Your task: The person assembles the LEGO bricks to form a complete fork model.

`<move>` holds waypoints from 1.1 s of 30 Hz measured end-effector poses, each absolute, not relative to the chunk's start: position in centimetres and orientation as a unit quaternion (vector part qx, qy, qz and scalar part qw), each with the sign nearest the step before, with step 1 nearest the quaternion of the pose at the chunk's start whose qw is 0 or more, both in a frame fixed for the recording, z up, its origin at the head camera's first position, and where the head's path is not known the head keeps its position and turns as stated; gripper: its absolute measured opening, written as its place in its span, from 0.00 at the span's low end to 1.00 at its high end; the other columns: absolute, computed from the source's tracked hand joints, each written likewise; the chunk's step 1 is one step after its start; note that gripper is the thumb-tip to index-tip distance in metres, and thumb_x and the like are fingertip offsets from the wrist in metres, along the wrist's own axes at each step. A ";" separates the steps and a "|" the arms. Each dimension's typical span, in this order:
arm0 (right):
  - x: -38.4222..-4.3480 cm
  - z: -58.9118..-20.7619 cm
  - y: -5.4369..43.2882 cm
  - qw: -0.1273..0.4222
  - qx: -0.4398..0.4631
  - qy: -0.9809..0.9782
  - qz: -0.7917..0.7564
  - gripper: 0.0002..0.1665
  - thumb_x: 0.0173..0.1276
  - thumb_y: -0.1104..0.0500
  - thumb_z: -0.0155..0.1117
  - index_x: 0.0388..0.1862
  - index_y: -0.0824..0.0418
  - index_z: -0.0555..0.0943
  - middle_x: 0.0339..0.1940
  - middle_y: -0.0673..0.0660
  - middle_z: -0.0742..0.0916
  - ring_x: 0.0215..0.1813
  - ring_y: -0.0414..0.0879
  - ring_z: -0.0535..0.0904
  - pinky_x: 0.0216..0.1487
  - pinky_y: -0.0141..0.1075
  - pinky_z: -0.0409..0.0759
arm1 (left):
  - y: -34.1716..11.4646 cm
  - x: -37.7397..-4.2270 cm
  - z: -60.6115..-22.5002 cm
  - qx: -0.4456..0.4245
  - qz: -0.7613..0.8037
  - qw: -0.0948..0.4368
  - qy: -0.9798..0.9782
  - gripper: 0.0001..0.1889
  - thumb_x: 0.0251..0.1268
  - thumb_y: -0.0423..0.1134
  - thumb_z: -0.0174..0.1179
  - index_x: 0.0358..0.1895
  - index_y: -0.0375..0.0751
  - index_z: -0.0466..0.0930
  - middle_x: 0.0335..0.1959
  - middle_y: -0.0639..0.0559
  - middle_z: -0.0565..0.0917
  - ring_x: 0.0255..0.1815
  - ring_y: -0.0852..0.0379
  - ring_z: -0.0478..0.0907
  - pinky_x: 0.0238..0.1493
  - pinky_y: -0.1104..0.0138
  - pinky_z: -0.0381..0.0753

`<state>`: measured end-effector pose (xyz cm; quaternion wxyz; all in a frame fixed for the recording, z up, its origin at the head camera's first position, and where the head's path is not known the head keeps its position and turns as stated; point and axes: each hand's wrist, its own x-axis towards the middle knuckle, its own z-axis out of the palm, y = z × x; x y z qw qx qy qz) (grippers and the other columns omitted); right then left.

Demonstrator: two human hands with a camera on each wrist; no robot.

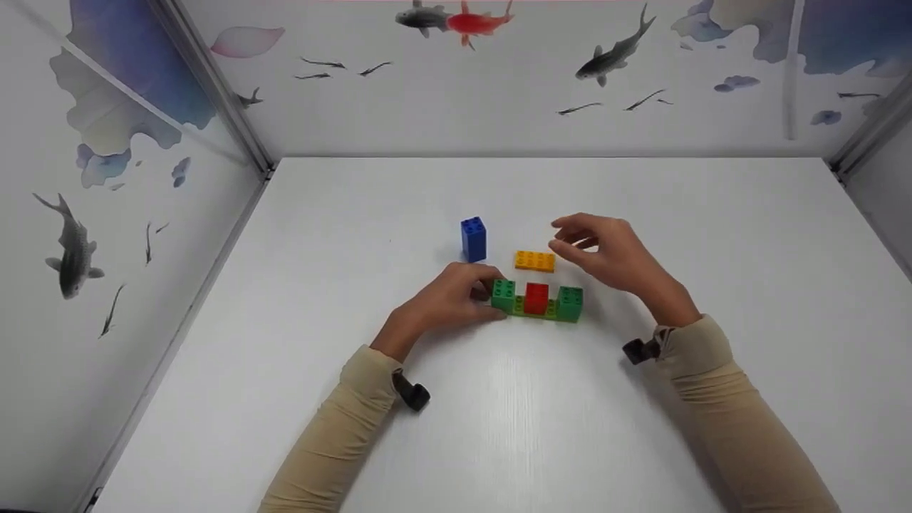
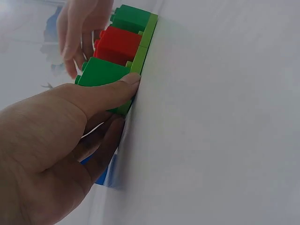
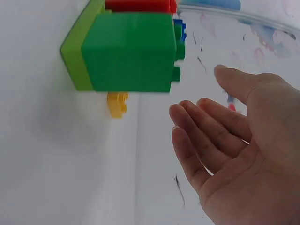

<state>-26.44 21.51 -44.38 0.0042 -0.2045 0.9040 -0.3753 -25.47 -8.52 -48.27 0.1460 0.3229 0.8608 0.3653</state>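
Observation:
A row of toy building bricks stands on the white table: a lime-green base (image 2: 144,44) bears a left green block (image 1: 503,295), a red block (image 1: 536,298) and a right green block (image 1: 569,305). My left hand (image 1: 456,296) pinches the left end of this row, thumb along the near side of the base and fingers behind. My right hand (image 1: 605,253) hovers beyond the row's right end, its fingers loosely bent around nothing. Close to its fingertips lies a flat yellow brick (image 1: 534,261), studs up, behind the row.
A tall blue block (image 1: 474,240) stands upright behind my left hand, left of the yellow brick. White panels with painted fish (image 1: 616,57) rise at the table's back and sides.

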 end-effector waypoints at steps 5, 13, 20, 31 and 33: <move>-27.2 -45.7 22.8 0.061 -0.178 0.915 -0.358 0.28 0.79 0.54 0.71 0.73 0.63 0.80 0.62 0.65 0.89 0.63 0.59 0.86 0.69 0.56 0.85 | -8.4 -25.3 -48.3 0.322 0.363 0.144 0.862 0.20 0.67 0.40 0.78 0.61 0.48 0.86 0.53 0.57 0.89 0.52 0.59 0.87 0.61 0.67 0.88; -27.7 -46.9 22.7 0.114 -0.159 0.911 -0.364 0.31 0.73 0.57 0.77 0.71 0.63 0.82 0.61 0.64 0.88 0.63 0.60 0.84 0.71 0.56 0.84 | -8.2 -25.3 -48.5 0.318 0.356 0.144 0.867 0.21 0.69 0.42 0.76 0.63 0.49 0.85 0.55 0.57 0.88 0.53 0.59 0.86 0.63 0.67 0.87; -28.3 -47.3 22.3 0.108 -0.161 0.917 -0.349 0.28 0.71 0.55 0.79 0.66 0.63 0.86 0.57 0.63 0.87 0.58 0.57 0.82 0.67 0.52 0.84 | -8.3 -25.3 -48.6 0.327 0.363 0.137 0.862 0.19 0.69 0.41 0.76 0.61 0.50 0.86 0.54 0.58 0.89 0.52 0.60 0.86 0.62 0.67 0.87; -28.4 -47.4 22.7 0.086 -0.190 0.920 -0.332 0.22 0.72 0.55 0.78 0.61 0.62 0.90 0.50 0.59 0.90 0.51 0.53 0.83 0.59 0.47 0.86 | -8.8 -25.5 -48.7 0.330 0.380 0.127 0.855 0.20 0.69 0.42 0.76 0.62 0.49 0.86 0.54 0.58 0.90 0.53 0.61 0.88 0.60 0.67 0.88; -28.0 -47.4 23.1 0.080 -0.198 0.920 -0.330 0.22 0.71 0.55 0.79 0.60 0.62 0.90 0.49 0.59 0.90 0.50 0.53 0.84 0.59 0.47 0.87 | -8.9 -25.5 -48.6 0.326 0.386 0.133 0.853 0.20 0.69 0.42 0.76 0.62 0.50 0.86 0.55 0.57 0.90 0.53 0.61 0.88 0.61 0.66 0.89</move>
